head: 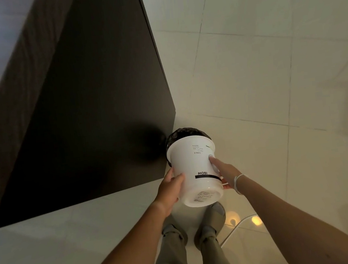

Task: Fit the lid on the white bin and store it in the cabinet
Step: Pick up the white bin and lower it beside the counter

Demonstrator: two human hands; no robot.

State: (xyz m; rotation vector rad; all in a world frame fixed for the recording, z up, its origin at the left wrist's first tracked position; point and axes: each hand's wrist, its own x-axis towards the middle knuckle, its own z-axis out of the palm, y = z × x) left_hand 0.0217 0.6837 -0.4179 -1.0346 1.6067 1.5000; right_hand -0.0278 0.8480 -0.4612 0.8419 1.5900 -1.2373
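Observation:
I hold a small white bin (194,168) with the word MOBI on it in both hands, tilted so its base faces me and its mouth points away toward the floor. A black liner bag (187,133) shows at its far rim. My left hand (170,189) grips the bin's left side near the base. On the right side, my right hand (223,173) presses flat against the wall, a white band at its wrist. No lid is visible in this view. A dark cabinet face (92,110) rises to the left.
Pale glossy floor tiles (271,77) spread to the right and ahead. The cabinet's wood-grain side (5,70) runs along the left edge. My legs (193,249) in grey trousers stand below the bin. Light spots (255,220) reflect off the floor beside a thin white cord.

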